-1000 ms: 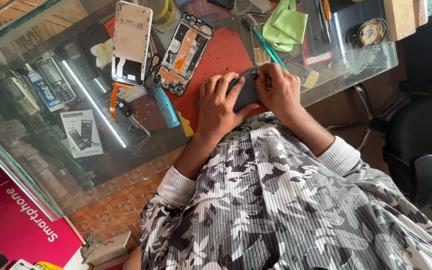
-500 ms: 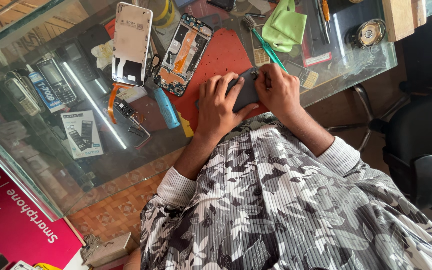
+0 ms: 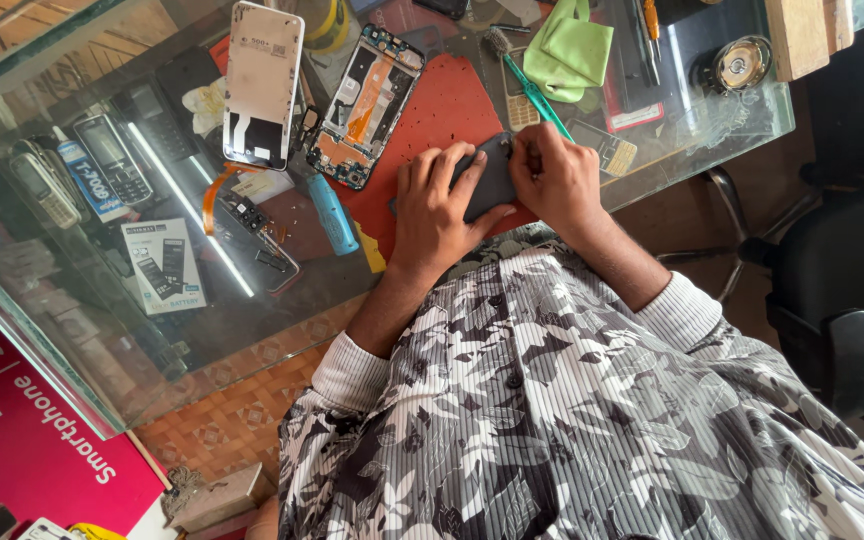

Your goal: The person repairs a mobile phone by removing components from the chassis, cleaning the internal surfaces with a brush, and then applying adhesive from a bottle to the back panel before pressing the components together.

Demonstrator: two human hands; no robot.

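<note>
Here the glass tabletop (image 3: 712,130) carries everything, a see-through slab over a display case, with a red work mat (image 3: 452,100) laid on it just beyond the hands. Both hands meet on a dark phone (image 3: 492,180) lying flat at the near edge of that mat, close to the person's chest.

The left hand (image 3: 437,205) lies spread over the phone's left part, fingers flat on its back and pinning it down, so its grip is a broad press more than a clasp. The right hand (image 3: 557,180) has its grip narrowed to a pinch at the phone's upper right corner; whether a small tool sits in that pinch I cannot tell.

The phone looks thin, stiff and light, with a smooth back that would likely slip under dry fingers and a body that would probably crack if bent. By my judgement it is best held by its long edges or pressed flat, never levered from the middle.

Beyond the left grip lies an opened phone frame (image 3: 367,105) with its board showing, and further left a white back cover (image 3: 262,85). A blue-handled tool (image 3: 332,212) rests just left of that hand. Beyond the right grip a green brush (image 3: 527,80) slants, with a green cloth (image 3: 572,55) past it.
</note>
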